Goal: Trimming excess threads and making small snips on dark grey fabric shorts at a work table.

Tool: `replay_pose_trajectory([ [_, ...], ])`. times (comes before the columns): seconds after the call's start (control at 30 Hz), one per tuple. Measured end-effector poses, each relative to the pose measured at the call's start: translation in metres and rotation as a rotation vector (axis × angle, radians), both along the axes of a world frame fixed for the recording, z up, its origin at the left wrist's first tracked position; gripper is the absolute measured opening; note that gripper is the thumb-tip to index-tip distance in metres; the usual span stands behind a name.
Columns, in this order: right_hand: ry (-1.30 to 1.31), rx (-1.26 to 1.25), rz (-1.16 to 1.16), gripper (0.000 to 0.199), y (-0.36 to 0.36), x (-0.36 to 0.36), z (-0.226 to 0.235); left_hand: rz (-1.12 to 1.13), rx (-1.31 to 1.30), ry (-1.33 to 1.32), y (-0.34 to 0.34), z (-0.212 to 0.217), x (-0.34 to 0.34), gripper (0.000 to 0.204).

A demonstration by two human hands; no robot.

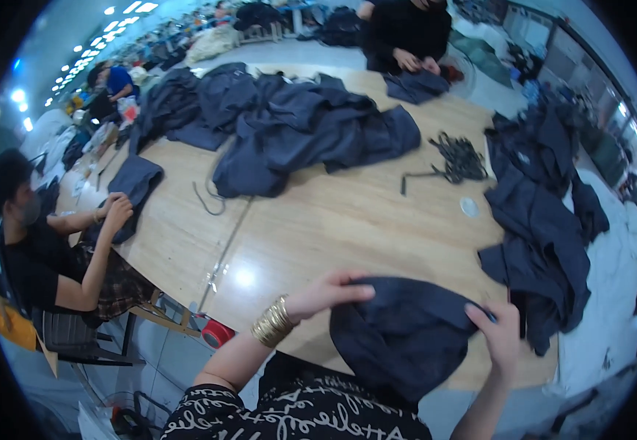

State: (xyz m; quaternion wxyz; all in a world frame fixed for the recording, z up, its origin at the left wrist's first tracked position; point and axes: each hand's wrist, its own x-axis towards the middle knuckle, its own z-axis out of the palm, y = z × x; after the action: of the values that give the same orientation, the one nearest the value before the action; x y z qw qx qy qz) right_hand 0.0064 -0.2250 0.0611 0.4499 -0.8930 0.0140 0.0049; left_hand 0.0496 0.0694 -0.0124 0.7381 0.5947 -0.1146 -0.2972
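Note:
A dark navy garment [399, 334] lies bunched at the near edge of the wooden table [318, 227]. My left hand [329, 290] grips its upper left edge; a stack of gold bangles sits on that wrist. My right hand [498, 330] pinches the garment's right edge. The cloth hangs partly over the table edge toward my patterned black top.
A big heap of navy garments [289, 125] covers the far middle, another pile [546, 213] the right side. Dark cords [458, 158] and a small round disc [469, 207] lie between. A seated person [47, 249] at left handles cloth; another person [406, 33] works at the far end.

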Motion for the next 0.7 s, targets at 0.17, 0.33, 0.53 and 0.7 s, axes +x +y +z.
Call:
replay_pose_trajectory([
  [0.17,-0.003,0.418,-0.126,0.019,0.005,0.009,-0.008,0.220,-0.056,0.100,0.004,0.019,0.003,0.024],
  [0.33,0.045,0.676,-0.196,0.012,-0.008,0.006,-0.005,0.198,-0.054,0.027,0.002,0.021,0.007,0.023],
  [0.53,0.036,0.260,-0.003,0.014,-0.016,0.001,-0.003,0.209,-0.024,0.003,0.003,0.029,0.002,0.023],
  [0.7,0.135,0.324,0.234,0.029,0.031,0.011,-0.003,-0.050,0.336,-0.505,-0.025,0.019,-0.005,0.021],
])
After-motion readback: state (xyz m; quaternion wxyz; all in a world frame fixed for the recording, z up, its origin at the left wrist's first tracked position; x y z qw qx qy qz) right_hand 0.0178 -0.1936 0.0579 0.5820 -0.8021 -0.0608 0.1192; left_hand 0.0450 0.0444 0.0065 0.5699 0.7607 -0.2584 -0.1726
